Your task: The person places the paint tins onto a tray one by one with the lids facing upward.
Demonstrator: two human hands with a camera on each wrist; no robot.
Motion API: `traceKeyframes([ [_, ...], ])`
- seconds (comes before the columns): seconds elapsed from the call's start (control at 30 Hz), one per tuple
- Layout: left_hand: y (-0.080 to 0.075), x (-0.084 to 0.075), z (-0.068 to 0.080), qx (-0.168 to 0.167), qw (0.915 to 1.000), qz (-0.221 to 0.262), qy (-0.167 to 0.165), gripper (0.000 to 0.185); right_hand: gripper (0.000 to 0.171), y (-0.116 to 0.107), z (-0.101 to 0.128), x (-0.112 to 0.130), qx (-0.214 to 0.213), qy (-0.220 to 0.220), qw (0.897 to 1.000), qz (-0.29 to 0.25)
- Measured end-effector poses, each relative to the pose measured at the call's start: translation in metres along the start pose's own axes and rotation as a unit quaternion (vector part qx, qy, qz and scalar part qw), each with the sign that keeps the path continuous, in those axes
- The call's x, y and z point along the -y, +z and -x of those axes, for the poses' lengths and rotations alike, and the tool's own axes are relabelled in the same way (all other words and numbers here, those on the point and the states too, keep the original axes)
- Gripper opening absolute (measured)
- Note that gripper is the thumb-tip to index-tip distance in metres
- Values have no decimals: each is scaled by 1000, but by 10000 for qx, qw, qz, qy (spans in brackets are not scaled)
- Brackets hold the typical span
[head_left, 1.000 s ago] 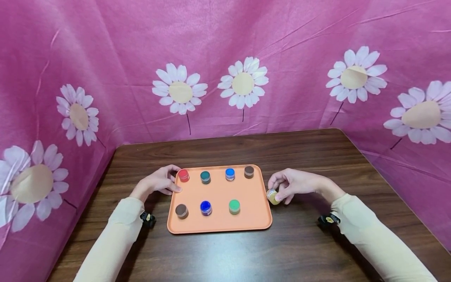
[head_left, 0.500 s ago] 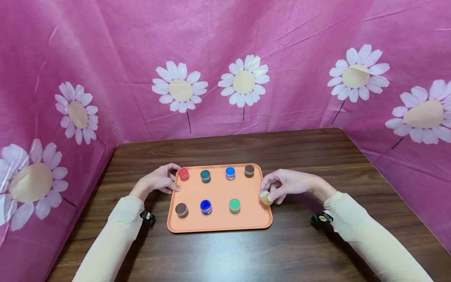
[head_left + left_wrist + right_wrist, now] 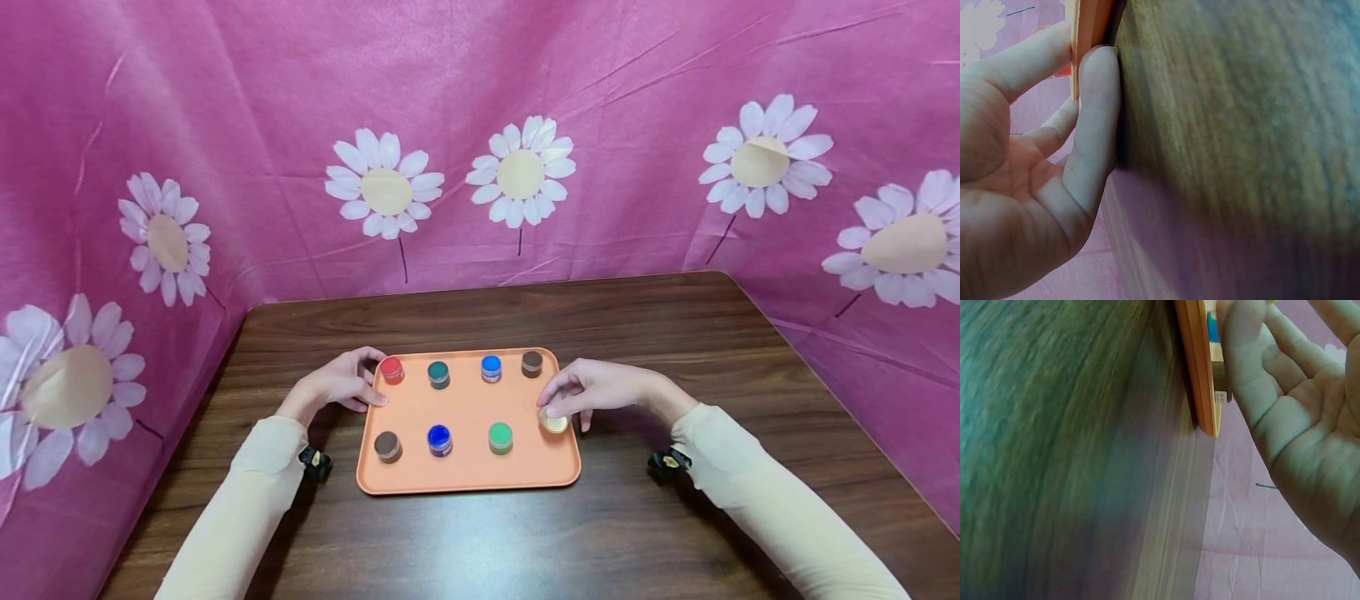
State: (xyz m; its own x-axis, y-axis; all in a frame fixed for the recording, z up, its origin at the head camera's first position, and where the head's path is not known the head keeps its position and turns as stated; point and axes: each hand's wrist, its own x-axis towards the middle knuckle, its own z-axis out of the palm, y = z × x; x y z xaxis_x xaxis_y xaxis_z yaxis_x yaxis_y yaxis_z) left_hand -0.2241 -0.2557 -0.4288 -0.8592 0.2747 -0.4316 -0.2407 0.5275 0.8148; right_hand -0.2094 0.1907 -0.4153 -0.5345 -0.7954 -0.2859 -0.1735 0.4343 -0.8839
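An orange tray [image 3: 468, 475] lies on the dark wooden table [image 3: 480, 533]. Small paint pots stand on it: red [image 3: 391, 369], dark green [image 3: 438, 374], blue [image 3: 491, 367] and brown [image 3: 532, 363] in the far row; brown [image 3: 387, 447], blue [image 3: 438, 439] and green [image 3: 500, 437] in the near row. My right hand [image 3: 581, 393] pinches a yellow pot [image 3: 555, 422] at the tray's right side, near row. My left hand [image 3: 341, 385] rests at the tray's left edge beside the red pot, thumb and fingers on the tray rim [image 3: 1088, 31]. The right wrist view shows the tray edge [image 3: 1200, 381].
A pink cloth with white daisies [image 3: 517, 175] hangs close behind and along both sides of the table. Bare wood lies in front of the tray and to its right.
My right hand has carried the yellow pot leftward from the table beside the tray onto the tray's right side. The left hand has stayed put.
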Motion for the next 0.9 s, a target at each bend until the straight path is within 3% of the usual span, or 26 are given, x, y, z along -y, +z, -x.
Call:
traceKeyframes([
  [0.9,0,0,0,10,10000,-83,34,79,27,7,-16,2,560,332,9979,-65],
])
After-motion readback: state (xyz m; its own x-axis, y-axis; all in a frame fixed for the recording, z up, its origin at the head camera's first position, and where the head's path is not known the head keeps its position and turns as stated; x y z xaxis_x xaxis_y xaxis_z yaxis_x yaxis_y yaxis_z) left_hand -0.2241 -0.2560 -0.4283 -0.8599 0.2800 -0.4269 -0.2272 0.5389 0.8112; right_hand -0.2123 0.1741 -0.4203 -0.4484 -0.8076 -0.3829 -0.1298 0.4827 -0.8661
